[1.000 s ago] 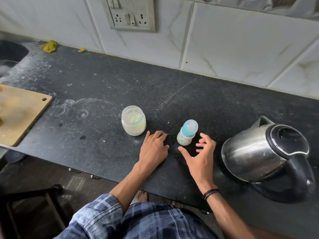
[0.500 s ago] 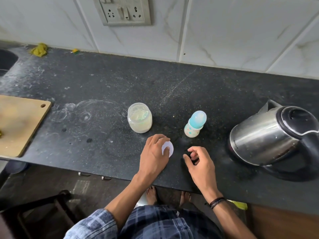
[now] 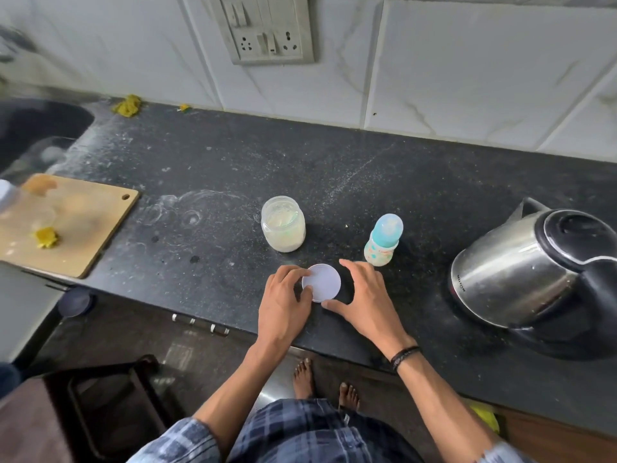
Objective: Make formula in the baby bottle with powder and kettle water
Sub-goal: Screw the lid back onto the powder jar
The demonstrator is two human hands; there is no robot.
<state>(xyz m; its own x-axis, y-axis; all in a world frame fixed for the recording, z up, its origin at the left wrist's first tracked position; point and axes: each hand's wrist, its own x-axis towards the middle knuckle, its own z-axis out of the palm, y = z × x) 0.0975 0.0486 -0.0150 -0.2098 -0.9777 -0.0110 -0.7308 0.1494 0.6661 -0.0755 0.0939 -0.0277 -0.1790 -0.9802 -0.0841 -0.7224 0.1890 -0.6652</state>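
Observation:
A clear jar (image 3: pixel 283 228) of pale powder stands open on the black counter (image 3: pixel 233 168). Its round white lid (image 3: pixel 323 281) lies flat near the counter's front edge. My left hand (image 3: pixel 283 305) grips the lid's left rim with thumb and fingers. My right hand (image 3: pixel 367 295) curves around the lid's right side with fingers apart, thumb tip at its lower edge. The small baby bottle (image 3: pixel 383 242) with a blue cap stands upright just beyond my right hand. A steel kettle (image 3: pixel 521 272) with a black lid and handle sits at the right.
A wooden chopping board (image 3: pixel 83 235) with yellow scraps lies at the left, and a dark sink (image 3: pixel 36 128) sits behind it. A wall socket panel (image 3: pixel 267 31) is above the counter. A dark stool (image 3: pixel 110 396) stands on the floor below.
The white lid has come out from under my left hand and now lies flat between both hands. My right hand has moved left to the lid's edge.

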